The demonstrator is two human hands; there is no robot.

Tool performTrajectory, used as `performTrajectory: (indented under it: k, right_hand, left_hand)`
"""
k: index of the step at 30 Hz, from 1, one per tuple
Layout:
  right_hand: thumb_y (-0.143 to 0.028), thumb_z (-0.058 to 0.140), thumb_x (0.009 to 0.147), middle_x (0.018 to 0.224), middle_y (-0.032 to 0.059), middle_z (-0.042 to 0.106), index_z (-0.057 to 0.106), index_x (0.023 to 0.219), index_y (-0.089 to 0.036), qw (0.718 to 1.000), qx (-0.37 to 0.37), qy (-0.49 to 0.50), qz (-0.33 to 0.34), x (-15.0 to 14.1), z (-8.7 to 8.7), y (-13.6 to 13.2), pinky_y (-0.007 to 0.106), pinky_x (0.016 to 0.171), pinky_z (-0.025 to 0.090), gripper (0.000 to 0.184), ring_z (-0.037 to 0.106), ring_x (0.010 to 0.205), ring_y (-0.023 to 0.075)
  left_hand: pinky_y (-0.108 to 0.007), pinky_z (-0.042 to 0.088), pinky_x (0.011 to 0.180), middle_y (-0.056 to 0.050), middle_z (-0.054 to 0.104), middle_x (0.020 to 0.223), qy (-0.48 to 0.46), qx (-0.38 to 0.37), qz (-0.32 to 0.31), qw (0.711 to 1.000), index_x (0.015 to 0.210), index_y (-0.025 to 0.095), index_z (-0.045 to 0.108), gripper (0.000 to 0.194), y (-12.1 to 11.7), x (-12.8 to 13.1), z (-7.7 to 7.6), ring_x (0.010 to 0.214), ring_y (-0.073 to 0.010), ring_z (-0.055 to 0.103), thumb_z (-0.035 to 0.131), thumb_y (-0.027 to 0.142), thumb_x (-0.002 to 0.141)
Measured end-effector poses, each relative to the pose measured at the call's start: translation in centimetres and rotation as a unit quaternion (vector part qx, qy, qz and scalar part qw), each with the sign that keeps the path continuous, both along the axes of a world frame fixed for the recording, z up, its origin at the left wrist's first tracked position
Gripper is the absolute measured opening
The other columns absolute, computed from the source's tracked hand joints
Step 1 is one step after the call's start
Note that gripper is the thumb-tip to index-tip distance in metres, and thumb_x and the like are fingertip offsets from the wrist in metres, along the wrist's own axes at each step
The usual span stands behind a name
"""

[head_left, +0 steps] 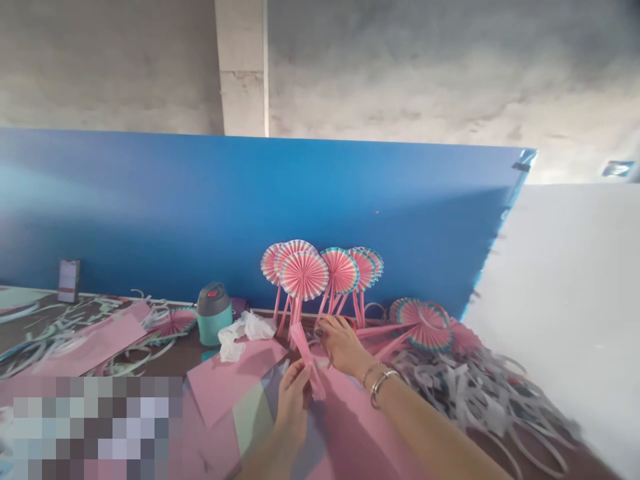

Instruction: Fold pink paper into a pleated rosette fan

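My left hand (295,387) pinches a pleated strip of pink paper (307,360), which stands tilted in front of me. Beyond and to the right of it, my right hand (343,343) reaches over the table with curled fingers; whatever is under them is hidden. A small red item (353,324) shows just behind that hand. Several round pleated paper fans (304,275) on pink handles stand against the blue panel straight ahead. More fans (425,327) lie to the right, their pink handles pointing toward my right hand. Pink paper sheets (240,373) spread below my hands.
Left of centre stands a teal bottle with a grey lid (215,317), with crumpled white tissue (247,331) beside it. A phone (69,280) leans on the blue panel (200,207). Pale paper strips (480,393) are heaped at right; others lie at left.
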State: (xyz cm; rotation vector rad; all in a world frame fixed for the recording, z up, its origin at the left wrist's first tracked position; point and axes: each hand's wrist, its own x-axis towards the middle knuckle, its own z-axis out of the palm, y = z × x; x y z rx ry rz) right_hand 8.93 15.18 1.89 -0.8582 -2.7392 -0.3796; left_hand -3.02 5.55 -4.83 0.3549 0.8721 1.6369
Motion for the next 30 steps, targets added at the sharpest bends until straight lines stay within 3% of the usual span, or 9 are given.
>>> performTrajectory:
  k: [6,9,13,18,21,23,26,30]
  right_hand:
    - [-0.011,0.052,0.075,0.131,0.0071,0.05,0.072,0.088,-0.018,0.999,-0.009,-0.031,0.034,0.9,-2.2,0.6,0.047,0.113,0.009,0.025,0.028,0.132,0.0237]
    - [-0.01,0.05,0.076,0.13,0.0064,0.052,0.073,0.086,-0.018,0.999,-0.024,-0.007,0.032,1.2,-2.4,0.5,0.045,0.115,0.007,0.026,0.029,0.132,0.0219]
    - [-0.016,0.057,0.073,0.125,0.0032,0.056,0.073,0.075,-0.022,0.987,-0.129,0.097,-0.015,1.2,-0.6,0.5,0.045,0.113,0.013,0.017,0.034,0.13,0.0226]
    - [-0.018,0.063,0.068,0.114,-0.0001,0.063,0.073,0.065,-0.026,0.959,-0.185,0.2,-0.074,1.6,2.2,1.3,0.048,0.108,0.018,0.013,0.042,0.122,0.0246]
    - [-0.025,0.059,0.072,0.1,0.0038,0.067,0.073,0.069,-0.021,0.923,-0.222,0.293,-0.115,2.1,3.5,2.1,0.041,0.099,0.033,0.015,0.054,0.103,0.0214]
    - [-0.03,0.06,0.07,0.085,0.0055,0.069,0.072,0.069,-0.017,0.892,-0.261,0.348,-0.125,2.5,4.3,2.6,0.033,0.084,0.043,0.018,0.059,0.085,0.0181]
    - [-0.039,0.06,0.067,0.073,0.0064,0.066,0.069,0.073,-0.012,0.832,-0.307,0.444,-0.131,3.0,5.7,3.2,0.025,0.066,0.044,0.028,0.058,0.069,0.015]
    - [-0.053,0.056,0.067,0.083,0.0111,0.066,0.061,0.079,-0.011,0.741,-0.33,0.572,-0.125,3.4,8.2,3.6,0.024,0.061,0.044,0.044,0.06,0.07,0.0152]
  left_hand:
    - [-0.016,0.037,0.051,0.003,0.056,0.065,-0.006,0.0,-0.008,1.0,0.083,0.013,0.061,0.046,0.0,0.0,0.3,0.052,-0.0042,0.049,0.084,0.036,0.049]
    - [-0.016,0.035,0.049,0.004,0.054,0.063,-0.008,0.001,-0.01,1.0,0.082,0.013,0.061,0.046,0.0,0.0,0.3,0.051,-0.0038,0.048,0.084,0.037,0.049]
    - [-0.016,0.03,0.046,0.005,0.052,0.06,-0.005,-0.002,-0.009,1.0,0.081,0.013,0.061,0.047,0.0,0.0,0.2,0.048,-0.0033,0.045,0.084,0.037,0.049]
    - [-0.016,0.037,0.053,0.003,0.056,0.066,-0.005,-0.005,-0.001,1.0,0.08,0.012,0.061,0.047,0.0,0.0,0.1,0.056,-0.0043,0.05,0.085,0.036,0.047]
    - [-0.015,0.038,0.054,0.003,0.056,0.066,-0.005,-0.001,-0.003,1.0,0.08,0.012,0.061,0.046,-0.1,0.0,0.1,0.056,-0.0041,0.05,0.085,0.035,0.048]
    - [-0.016,0.038,0.053,0.003,0.056,0.066,-0.006,0.001,-0.004,1.0,0.08,0.012,0.061,0.046,-0.2,0.0,0.1,0.056,-0.0044,0.05,0.085,0.034,0.048]
    - [-0.017,0.039,0.053,0.001,0.057,0.067,-0.006,0.009,-0.009,1.0,0.08,0.012,0.062,0.046,-0.3,0.0,0.2,0.057,-0.0057,0.051,0.085,0.035,0.048]
    - [-0.018,0.038,0.05,0.0,0.059,0.067,-0.001,0.024,-0.015,1.0,0.08,0.011,0.061,0.048,-0.3,0.0,0.4,0.055,-0.0072,0.052,0.085,0.038,0.048]
